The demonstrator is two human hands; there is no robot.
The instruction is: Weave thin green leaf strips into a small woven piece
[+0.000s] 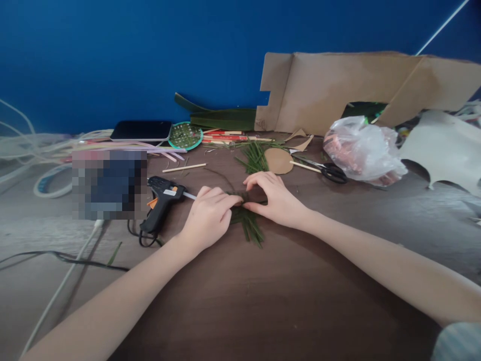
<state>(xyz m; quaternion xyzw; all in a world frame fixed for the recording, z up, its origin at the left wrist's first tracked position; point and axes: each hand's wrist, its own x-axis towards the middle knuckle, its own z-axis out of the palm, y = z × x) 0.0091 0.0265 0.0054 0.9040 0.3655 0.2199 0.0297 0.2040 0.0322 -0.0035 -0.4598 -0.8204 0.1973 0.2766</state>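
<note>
Your left hand [208,218] is curled, index fingertip at the green strips [252,228] on the desk [255,296]; whether it pinches them, I cannot tell. Your right hand [276,200] is just beside it, thumb and forefinger parted. Near your left hand lies a black glue gun [161,203].

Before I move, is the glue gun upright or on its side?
The glue gun lies on its side: broad flank up, handle along the table.
</note>
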